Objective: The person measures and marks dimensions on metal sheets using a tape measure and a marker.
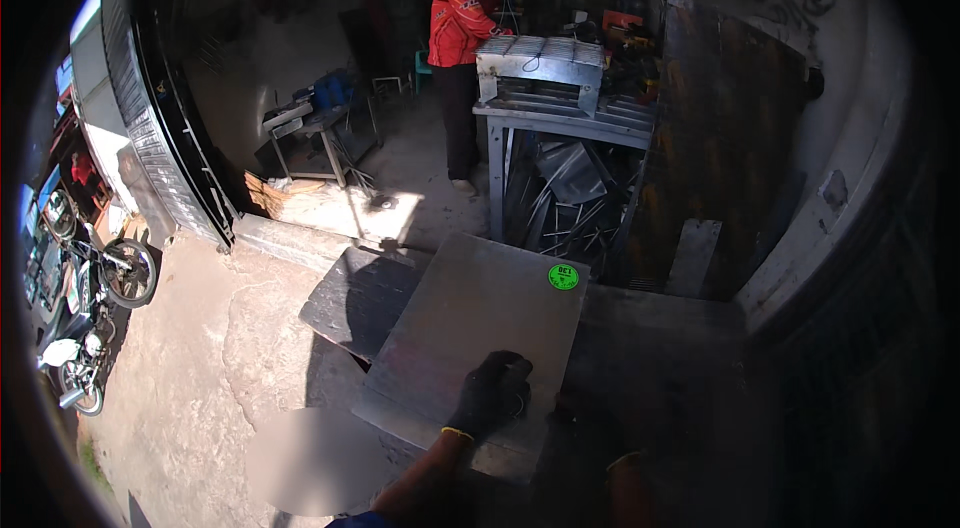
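A flat grey metal sheet (470, 318) lies before me, with a round green sticker (563, 276) near its far right corner. My left hand (490, 393), in a dark glove with a yellow cuff, rests over the near right part of the sheet. Its fingers are curled closed; whatever they may hold is too dark to make out. Deep shade covers my right hand (585, 433), also gloved, close to the sheet's right edge, and its fingers cannot be told apart. Under the sheet's left side a dark worn board (360, 298) sticks out.
A person in a red jacket (460, 18) stands at a metal workbench (560, 118) holding a metal frame (545, 58). Scrap metal (575, 193) lies beneath. A large dark panel (720, 138) leans at right. Motorbikes (90, 298) stand outside on the left.
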A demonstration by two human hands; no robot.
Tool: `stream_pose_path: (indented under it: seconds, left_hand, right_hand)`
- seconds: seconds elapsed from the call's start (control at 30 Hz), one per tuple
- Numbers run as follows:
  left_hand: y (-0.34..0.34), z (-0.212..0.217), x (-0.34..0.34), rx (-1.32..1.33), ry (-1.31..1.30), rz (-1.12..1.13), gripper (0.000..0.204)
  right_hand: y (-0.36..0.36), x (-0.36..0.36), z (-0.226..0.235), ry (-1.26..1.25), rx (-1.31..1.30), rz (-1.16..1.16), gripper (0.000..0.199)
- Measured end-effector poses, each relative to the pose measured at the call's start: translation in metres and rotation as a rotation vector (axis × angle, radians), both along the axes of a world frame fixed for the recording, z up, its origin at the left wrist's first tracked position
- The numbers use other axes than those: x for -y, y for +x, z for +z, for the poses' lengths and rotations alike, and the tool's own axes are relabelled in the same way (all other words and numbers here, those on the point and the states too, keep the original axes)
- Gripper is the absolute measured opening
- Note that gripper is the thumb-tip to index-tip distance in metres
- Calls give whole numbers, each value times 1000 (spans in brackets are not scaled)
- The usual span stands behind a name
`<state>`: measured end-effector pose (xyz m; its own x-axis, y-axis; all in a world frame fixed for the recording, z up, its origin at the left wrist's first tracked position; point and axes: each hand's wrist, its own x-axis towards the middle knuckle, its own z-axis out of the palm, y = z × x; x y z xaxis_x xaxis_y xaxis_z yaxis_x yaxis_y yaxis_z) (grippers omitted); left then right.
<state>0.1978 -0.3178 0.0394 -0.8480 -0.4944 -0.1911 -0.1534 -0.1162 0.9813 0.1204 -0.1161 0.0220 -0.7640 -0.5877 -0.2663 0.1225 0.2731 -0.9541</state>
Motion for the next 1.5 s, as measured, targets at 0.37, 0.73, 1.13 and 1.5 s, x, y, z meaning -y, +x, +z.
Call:
stream_pose_path:
  seconds: [0.37,0.73,1.13,1.5]
  left_hand:
    - [-17,-33,-98,-103,503,-106,49]
    - [18,-49,-84,-552,-178,-584,45]
    - [27,-76,-77,-88,-1141,-368,59]
    - [47,-73,-8,-130,-1305,-412,47]
  right_hand:
    - [17,-72,18,115,-586,62,50]
    - [-30,-170,-13,554,-975,-164,48]
    - [-47,-198,-22,748,-764,-94,43]
    - [-25,-158,13,601,-700,-3,45]
